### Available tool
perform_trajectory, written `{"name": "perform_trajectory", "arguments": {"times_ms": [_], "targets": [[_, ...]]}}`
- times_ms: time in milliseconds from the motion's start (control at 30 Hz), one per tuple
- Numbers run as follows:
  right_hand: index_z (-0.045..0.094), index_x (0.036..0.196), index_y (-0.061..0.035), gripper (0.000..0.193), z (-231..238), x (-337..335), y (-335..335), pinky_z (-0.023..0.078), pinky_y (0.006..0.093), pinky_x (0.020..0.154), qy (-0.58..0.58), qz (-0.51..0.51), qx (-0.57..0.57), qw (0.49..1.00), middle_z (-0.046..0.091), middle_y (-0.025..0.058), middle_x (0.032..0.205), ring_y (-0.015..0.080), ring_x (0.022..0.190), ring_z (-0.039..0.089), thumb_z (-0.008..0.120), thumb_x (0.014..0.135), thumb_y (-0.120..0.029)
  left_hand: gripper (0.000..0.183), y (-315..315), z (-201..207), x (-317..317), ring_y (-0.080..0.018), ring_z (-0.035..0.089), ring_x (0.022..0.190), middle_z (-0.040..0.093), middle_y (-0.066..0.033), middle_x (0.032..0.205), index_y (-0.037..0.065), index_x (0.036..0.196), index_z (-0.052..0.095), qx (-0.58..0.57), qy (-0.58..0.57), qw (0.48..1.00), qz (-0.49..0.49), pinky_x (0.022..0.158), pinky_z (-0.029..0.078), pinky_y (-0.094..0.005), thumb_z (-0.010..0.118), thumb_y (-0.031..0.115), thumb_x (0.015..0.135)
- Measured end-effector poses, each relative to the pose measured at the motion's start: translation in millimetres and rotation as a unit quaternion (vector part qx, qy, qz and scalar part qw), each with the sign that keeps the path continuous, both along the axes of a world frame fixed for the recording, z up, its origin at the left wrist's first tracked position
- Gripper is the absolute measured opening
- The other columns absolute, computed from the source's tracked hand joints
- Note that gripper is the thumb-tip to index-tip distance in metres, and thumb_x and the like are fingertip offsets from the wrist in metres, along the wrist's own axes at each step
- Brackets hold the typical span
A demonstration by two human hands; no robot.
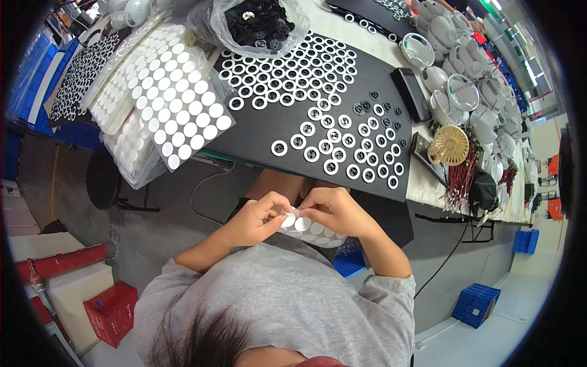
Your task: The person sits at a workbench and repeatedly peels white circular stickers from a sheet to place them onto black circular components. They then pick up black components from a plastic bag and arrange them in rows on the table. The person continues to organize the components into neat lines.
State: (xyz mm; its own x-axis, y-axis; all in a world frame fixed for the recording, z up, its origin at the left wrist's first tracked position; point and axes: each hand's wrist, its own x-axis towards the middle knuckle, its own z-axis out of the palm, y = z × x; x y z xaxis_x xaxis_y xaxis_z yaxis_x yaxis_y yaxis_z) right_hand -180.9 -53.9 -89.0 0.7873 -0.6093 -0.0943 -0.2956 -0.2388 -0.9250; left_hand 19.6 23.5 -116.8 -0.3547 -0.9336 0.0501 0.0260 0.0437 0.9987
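Over my lap, a sheet of white round stickers (316,233) curves below my two hands. My left hand (257,220) is closed, thumb and index finger pinching a white round sticker (288,221) by the sheet's upper left edge. My right hand (335,209) has its fingers bent and pressed together at the sheet's top edge, gripping it there. Beyond the hands, a black board (263,140) bears many white rings with black centres (279,148). Several bare black discs (374,95) lie at its right side.
More sticker sheets (180,101) are piled at the board's left. A plastic bag of black parts (260,27) stands at the back. To the right are a black box (411,93), a yellow fan (449,145) and heaped white housings (483,92). Blue crates (477,304) and a red box (111,313) sit on the floor.
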Motion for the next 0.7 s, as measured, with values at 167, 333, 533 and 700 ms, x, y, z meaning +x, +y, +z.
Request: {"name": "perform_trajectory", "arguments": {"times_ms": [167, 333, 533, 700], "targets": [[0.060, 0.080, 0.0017, 0.005, 9.6, 5.3, -5.3, 0.044, 0.0246, 0.054, 0.039, 0.006, -0.028, 0.999, 0.059, 0.0091, 0.068, 0.0139, 0.059, 0.057, 0.059, 0.078, -0.002, 0.014, 0.4, -3.4, 0.0, -0.0041, 0.055, 0.067, 0.059, -0.0046, 0.075, 0.002, 0.096, 0.044, -0.013, 0.018, 1.000, 0.012, 0.055, 0.043, -0.0192, 0.051, -0.001, 0.084], [0.058, 0.081, 0.0016, 0.006, 12.7, 6.2, -21.8, 0.045, 0.0273, 0.054, 0.057, -0.069, -0.145, 0.985, 0.058, 0.0109, 0.069, 0.0180, 0.059, 0.057, 0.058, 0.077, -0.003, 0.014, -2.0, -2.8, 6.9, -0.0070, 0.056, 0.065, 0.062, -0.0087, 0.075, 0.002, 0.098, 0.042, -0.015, 0.022, 0.999, 0.027, 0.058, 0.044, -0.0219, 0.050, 0.002, 0.086], [0.059, 0.084, 0.0028, 0.013, 3.3, -22.7, -100.2, 0.046, 0.0322, 0.058, 0.057, -0.256, -0.148, 0.954, 0.060, 0.0163, 0.069, 0.0276, 0.062, 0.060, 0.055, 0.080, -0.009, 0.014, 0.3, -7.3, 8.2, -0.0042, 0.053, 0.065, 0.062, -0.0076, 0.075, 0.002, 0.098, 0.042, 0.020, 0.058, 0.998, 0.034, 0.055, 0.042, -0.0198, 0.049, 0.001, 0.086], [0.060, 0.084, 0.0008, 0.016, -8.9, -54.9, -167.2, 0.046, 0.0348, 0.064, 0.158, -0.335, -0.303, 0.878, 0.061, 0.0187, 0.079, 0.0317, 0.072, 0.060, 0.056, 0.080, -0.014, 0.014, 4.1, -16.5, 8.7, -0.0050, 0.055, 0.069, 0.062, -0.0088, 0.078, 0.002, 0.099, 0.042, 0.034, 0.070, 0.997, 0.022, 0.058, 0.043, -0.0200, 0.049, 0.000, 0.086]]}}
